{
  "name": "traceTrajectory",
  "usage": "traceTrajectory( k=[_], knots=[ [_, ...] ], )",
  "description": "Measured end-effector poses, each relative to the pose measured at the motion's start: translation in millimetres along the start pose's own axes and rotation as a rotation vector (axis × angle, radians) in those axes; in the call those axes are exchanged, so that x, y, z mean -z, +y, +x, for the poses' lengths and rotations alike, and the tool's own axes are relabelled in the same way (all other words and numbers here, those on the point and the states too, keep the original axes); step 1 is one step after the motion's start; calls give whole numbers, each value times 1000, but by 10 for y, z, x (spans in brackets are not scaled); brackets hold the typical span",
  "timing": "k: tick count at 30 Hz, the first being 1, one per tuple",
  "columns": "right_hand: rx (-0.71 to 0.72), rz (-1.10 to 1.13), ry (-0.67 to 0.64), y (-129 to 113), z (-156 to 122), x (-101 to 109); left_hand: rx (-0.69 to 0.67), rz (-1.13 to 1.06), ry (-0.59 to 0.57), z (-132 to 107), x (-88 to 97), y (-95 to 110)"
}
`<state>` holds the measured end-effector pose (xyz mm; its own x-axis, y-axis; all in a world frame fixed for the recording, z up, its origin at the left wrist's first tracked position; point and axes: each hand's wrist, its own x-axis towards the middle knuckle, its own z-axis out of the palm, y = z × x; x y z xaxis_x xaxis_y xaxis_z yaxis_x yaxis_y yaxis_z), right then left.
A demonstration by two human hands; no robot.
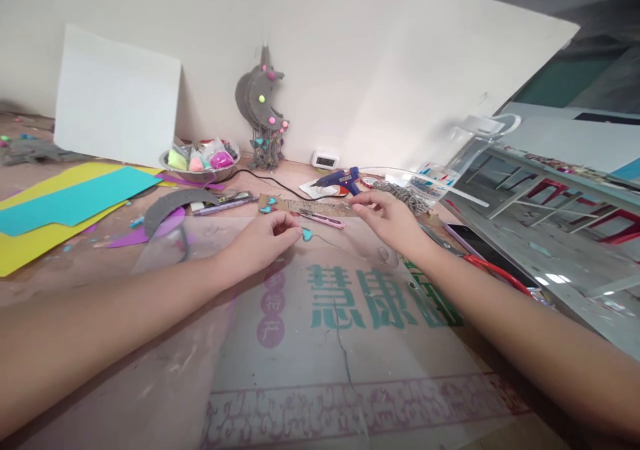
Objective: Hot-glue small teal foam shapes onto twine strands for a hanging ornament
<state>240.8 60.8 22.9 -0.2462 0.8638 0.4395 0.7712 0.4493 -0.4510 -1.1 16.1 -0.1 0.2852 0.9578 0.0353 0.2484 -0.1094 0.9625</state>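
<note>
My left hand (273,240) is closed in a pinch, with a small turquoise heart (307,235) showing right at its fingertips. A thin grey string trails to the right from the heart. My right hand (387,220) is raised over the mat, its thumb and index finger slightly apart and nothing visible between them. Just beyond those fingertips lies a blue glue gun (340,181). A pink utility knife (323,219) rests between the hands, and more turquoise hearts (268,205) lie behind my left hand. Under both forearms spreads a translucent printed plastic sheet (310,363).
A decorated grey moon (260,100) stands against the white wall. To its left is a metal bowl (200,172) of coloured clay, near turquoise and yellow sheets (80,200). Grey twine (405,197), a clear jug (450,157), red-handled scissors (500,273) and a phone (493,253) sit at right.
</note>
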Motion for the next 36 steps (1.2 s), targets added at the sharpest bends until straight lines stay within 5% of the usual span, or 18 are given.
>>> traceTrajectory(
  k=[7,14,24,36],
  knots=[
    [-213,609,-363,-618,-342,-134,23,-35,-45,-1,6,-4],
    [-275,581,-479,-525,-419,-226,45,-51,-66,-4,8,-17],
    [71,134,-220,-554,-424,-195,-117,222,-99,21,26,-26],
    [65,160,-170,-561,-443,-238,-165,343,-140,20,20,-33]
  ],
)
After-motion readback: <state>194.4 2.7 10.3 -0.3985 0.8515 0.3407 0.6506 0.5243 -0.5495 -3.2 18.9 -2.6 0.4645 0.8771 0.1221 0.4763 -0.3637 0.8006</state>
